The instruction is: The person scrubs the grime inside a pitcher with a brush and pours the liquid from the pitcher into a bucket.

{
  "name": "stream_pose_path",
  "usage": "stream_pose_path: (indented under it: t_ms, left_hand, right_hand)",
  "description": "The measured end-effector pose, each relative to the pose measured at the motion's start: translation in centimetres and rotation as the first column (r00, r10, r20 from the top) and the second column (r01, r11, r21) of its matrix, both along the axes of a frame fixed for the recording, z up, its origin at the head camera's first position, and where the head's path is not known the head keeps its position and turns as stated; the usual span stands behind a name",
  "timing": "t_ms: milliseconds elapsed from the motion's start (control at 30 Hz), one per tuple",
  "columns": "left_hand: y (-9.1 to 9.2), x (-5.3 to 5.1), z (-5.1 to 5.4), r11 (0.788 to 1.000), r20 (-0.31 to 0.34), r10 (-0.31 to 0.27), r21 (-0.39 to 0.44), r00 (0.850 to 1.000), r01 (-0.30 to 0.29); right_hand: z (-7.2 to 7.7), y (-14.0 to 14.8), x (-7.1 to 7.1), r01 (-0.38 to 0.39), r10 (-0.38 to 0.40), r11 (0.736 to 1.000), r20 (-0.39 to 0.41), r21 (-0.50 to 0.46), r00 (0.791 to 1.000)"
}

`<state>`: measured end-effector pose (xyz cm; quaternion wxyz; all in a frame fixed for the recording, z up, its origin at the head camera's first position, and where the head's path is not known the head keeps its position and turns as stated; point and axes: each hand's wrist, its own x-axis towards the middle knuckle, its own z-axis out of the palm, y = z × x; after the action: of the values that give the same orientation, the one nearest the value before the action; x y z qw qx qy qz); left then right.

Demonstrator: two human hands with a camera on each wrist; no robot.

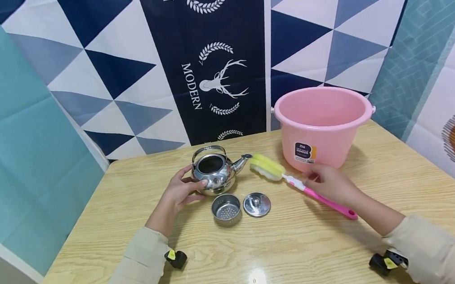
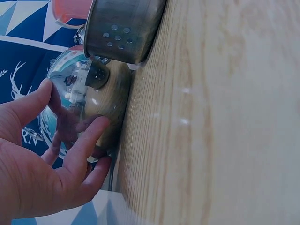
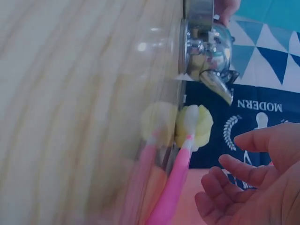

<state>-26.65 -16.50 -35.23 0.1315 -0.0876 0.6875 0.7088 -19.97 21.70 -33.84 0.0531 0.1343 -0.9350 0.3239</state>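
Fingers and thumb of my left hand (image 1: 178,190) (image 2: 51,173) lie around the left side of a shiny steel kettle (image 1: 216,178) (image 2: 110,101) (image 3: 220,54), which stands lidless on the table, spout to the right. Just in front are a perforated steel strainer (image 1: 226,210) (image 2: 124,28) and, to its right, the round lid (image 1: 257,204). Above the handle of a brush (image 1: 325,200) (image 3: 172,187) with a yellow and white sponge head hovers my right hand (image 1: 332,186) (image 3: 258,183). The right wrist view shows its fingers loosely bent, apart from the brush, holding nothing.
A pink bucket (image 1: 312,141) stands at the back right of the wooden table (image 1: 213,260), close behind the brush and my right hand. Patterned cloth (image 1: 124,79) hangs behind the table's back edge.
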Motion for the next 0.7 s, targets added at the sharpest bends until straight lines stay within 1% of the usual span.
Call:
stream_pose_path:
  t_ms: [133, 300, 400, 500, 633, 700]
  left_hand:
    - [0.1, 0.0, 0.2, 1.000, -0.005, -0.003, 0.002, 1.000, 0.003]
    - [0.1, -0.1, 0.2, 1.000, -0.013, -0.018, 0.000, 1.000, 0.018]
    - [0.1, -0.2, 0.1, 1.000, -0.014, -0.026, -0.010, 1.000, 0.026]
    - [0.0, -0.3, 0.1, 0.999, -0.014, -0.031, -0.018, 0.999, 0.031]
    - [0.0, -0.3, 0.2, 1.000, -0.002, -0.026, -0.011, 1.000, 0.026]
    - [0.1, -0.2, 0.3, 1.000, 0.010, -0.018, -0.001, 1.000, 0.018]
  right_hand:
    - [-0.1, -0.9, -0.2, -0.004, 0.005, 0.997, 0.021, -0.072, 1.000]
    - [0.0, -2.2, -0.5, -0.038, 0.043, 0.987, 0.031, -0.158, 0.999]
    - [0.3, -3.1, -0.6, -0.059, 0.073, 0.975, 0.059, -0.216, 0.996]
    - [0.7, -4.4, -0.9, -0.052, 0.102, 0.950, 0.146, -0.308, 0.984]
    - [1.1, -6.4, -1.5, -0.015, 0.146, 0.902, 0.273, -0.431, 0.951]
    - [1.1, -7.3, -1.9, -0.003, 0.164, 0.882, 0.302, -0.471, 0.939]
